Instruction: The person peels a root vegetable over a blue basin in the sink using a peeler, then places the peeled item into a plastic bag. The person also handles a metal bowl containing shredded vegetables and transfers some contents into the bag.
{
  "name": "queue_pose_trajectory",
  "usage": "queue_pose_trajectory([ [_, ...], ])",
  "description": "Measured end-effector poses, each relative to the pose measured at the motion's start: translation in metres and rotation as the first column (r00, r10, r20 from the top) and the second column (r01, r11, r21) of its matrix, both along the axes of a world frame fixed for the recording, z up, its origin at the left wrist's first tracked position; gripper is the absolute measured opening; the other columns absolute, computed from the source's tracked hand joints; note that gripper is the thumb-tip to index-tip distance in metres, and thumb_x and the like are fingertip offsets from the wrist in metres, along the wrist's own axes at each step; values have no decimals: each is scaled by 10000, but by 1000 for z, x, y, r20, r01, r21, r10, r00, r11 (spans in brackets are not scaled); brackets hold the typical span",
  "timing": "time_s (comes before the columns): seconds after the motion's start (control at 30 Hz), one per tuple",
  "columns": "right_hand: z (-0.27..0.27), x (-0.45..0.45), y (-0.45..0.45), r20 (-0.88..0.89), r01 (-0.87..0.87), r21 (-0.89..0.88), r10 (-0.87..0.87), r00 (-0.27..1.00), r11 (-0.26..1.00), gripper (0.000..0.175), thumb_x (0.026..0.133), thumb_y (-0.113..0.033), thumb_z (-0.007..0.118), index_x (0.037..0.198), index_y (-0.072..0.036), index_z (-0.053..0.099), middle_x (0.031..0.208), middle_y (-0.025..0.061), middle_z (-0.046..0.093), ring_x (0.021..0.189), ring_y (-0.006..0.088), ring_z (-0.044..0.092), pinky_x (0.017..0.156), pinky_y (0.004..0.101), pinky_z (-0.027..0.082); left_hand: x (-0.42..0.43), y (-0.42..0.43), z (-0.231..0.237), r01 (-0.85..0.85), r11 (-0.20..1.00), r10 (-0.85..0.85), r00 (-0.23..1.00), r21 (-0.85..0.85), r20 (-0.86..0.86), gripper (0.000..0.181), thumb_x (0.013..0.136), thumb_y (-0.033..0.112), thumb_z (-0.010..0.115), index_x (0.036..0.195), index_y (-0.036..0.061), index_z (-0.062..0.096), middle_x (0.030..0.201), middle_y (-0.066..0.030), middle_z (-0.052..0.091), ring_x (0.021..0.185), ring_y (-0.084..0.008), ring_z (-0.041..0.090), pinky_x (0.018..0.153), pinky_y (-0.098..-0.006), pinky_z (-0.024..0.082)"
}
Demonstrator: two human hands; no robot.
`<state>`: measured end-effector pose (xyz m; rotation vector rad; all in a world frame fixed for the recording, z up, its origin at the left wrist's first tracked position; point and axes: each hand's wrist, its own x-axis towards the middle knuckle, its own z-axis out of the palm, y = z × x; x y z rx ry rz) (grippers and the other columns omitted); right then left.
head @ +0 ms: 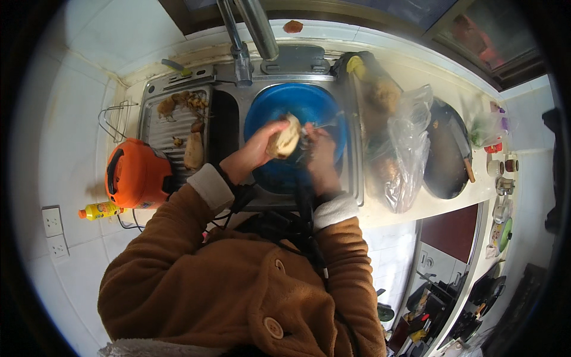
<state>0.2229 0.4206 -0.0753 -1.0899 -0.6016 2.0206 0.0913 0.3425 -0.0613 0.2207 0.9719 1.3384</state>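
Over a blue plastic basin point(267, 105) set in the sink, my left hand point(256, 147) holds a pale, partly peeled root vegetable point(286, 137) with brown patches. Close to its right side, my right hand point(320, 149) is closed around a small tool, blurred by motion; its kind cannot be told. Left of the basin, a peeled root piece point(193, 151) lies on the ribbed steel drainboard point(171, 156), with brown roots and scraps point(180, 105) behind it.
An orange rice cooker point(136, 173) stands at the left. The faucet point(243, 67) hangs behind the basin. On the right counter lie a clear plastic bag point(406, 151) and a round dark board point(439, 156) bearing a wooden-handled knife point(461, 147).
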Motion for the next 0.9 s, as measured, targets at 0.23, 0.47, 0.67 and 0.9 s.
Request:
queue_pose_trajectory([
  [0.23,10,0,-19,38,-186,198,182,983,962,197,734,-34,785,801,-55,601,785,12,603,724,108,552,690,247,448,-8,6,1,15,993,-10,999,-118,39,366,873,475,547,1065,164,572,864,-9,620,695,-158,598,525,-316,440],
  [0.47,-8,2,19,-113,93,-98,-104,988,991,261,736,-6,774,835,-53,538,799,77,632,699,171,610,641,273,487,1,-9,16,149,989,-149,989,-11,-7,425,895,418,522,1148,80,562,999,-67,637,834,-201,630,670,-350,507],
  [0.67,-9,15,0,-149,-60,-48,52,987,997,237,738,-40,788,782,-96,562,731,22,612,642,113,577,534,247,448,-11,0,9,25,988,12,973,-155,232,443,864,478,530,1149,141,570,1023,-78,617,878,-248,604,725,-443,492],
  [0.9,11,-2,-20,37,-204,260,201,979,944,189,727,-10,780,751,-48,596,713,25,608,624,114,563,539,238,441,-14,0,4,64,994,-47,984,-94,172,473,871,498,485,1161,133,568,1048,-81,625,894,-259,621,763,-447,507],
])
